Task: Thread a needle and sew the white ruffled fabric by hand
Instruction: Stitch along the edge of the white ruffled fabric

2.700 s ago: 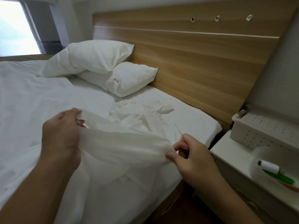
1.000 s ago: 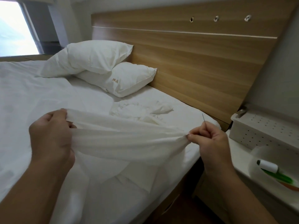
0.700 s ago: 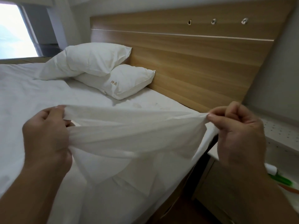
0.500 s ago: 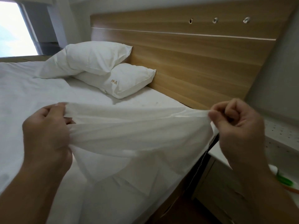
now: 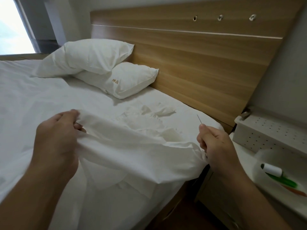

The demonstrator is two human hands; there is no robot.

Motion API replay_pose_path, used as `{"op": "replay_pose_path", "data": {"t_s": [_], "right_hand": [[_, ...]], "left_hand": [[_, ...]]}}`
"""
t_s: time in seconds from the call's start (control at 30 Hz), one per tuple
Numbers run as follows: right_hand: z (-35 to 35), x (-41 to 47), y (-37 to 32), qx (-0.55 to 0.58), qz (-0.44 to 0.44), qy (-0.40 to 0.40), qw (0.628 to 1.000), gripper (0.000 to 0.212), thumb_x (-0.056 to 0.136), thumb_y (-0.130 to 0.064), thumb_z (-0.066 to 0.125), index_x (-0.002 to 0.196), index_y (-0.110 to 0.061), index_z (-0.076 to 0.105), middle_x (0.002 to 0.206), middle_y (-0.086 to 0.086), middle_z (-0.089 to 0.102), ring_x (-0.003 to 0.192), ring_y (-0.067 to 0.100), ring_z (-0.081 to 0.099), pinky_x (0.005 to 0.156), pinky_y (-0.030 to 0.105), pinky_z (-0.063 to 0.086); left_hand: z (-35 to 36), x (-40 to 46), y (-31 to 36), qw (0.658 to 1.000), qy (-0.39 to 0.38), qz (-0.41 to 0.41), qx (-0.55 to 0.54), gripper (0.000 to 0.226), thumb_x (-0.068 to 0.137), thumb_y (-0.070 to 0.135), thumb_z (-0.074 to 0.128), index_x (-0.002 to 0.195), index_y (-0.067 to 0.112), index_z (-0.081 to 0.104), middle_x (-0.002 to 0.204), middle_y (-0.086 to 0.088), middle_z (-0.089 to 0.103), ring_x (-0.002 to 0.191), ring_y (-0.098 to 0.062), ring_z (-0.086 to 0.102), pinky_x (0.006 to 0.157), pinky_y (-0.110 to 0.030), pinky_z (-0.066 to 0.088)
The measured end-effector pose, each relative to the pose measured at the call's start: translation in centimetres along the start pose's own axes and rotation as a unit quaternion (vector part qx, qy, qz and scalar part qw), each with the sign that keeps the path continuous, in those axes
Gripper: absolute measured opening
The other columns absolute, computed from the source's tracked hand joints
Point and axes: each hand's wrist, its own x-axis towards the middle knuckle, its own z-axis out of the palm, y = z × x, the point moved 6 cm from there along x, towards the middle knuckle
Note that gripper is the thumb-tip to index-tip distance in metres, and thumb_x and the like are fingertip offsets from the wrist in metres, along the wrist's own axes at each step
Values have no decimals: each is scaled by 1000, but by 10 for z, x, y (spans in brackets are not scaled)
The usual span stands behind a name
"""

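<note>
The white ruffled fabric stretches between my two hands above the bed. My left hand grips its left edge with curled fingers. My right hand pinches a thin needle, whose tip points up and away, and it also holds the fabric's right end. The fabric's ruffled part lies crumpled on the sheet behind. I cannot make out the thread.
The white bed has two pillows against a wooden headboard. At the right stands a nightstand with a perforated white box and a round container holding a white spool and green items.
My right hand has come down and back toward the bed, so the fabric hangs slacker. The needle tip shows above my fingers again. My left hand has stayed in place.
</note>
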Motion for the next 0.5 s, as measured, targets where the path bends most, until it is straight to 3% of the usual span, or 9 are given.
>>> {"op": "replay_pose_path", "data": {"t_s": [0.1,0.23,0.37,0.5], "right_hand": [[-2,-2,-6,-8,-32,-21,999,48,110,-27,43,70,-8,60,57,5,43,55,11,40,52,26,33],[-3,-5,-19,21,-58,-37,997,37,110,-24,45,91,-25,76,60,2,60,52,7,47,51,15,39],[3,-9,-28,27,-71,-68,995,33,110,-15,43,109,-30,73,58,7,55,52,11,47,51,21,39],[18,-15,-25,27,-38,-111,993,38,105,-5,42,81,-20,68,57,-1,49,54,10,43,50,28,33]], "left_hand": [[1,-3,0,999,22,-19,-18,43,98,22,68,55,21,64,47,14,51,45,-4,47,64,-30,39],[2,-6,1,999,20,-17,-20,46,98,23,68,52,23,68,49,13,53,49,-6,48,69,-34,41],[4,-7,2,999,20,-23,-31,44,97,23,69,54,22,68,48,14,53,52,-8,47,72,-35,39],[5,-8,4,999,16,-22,-26,48,98,22,68,50,25,70,48,14,53,50,-7,47,67,-31,40]]}}
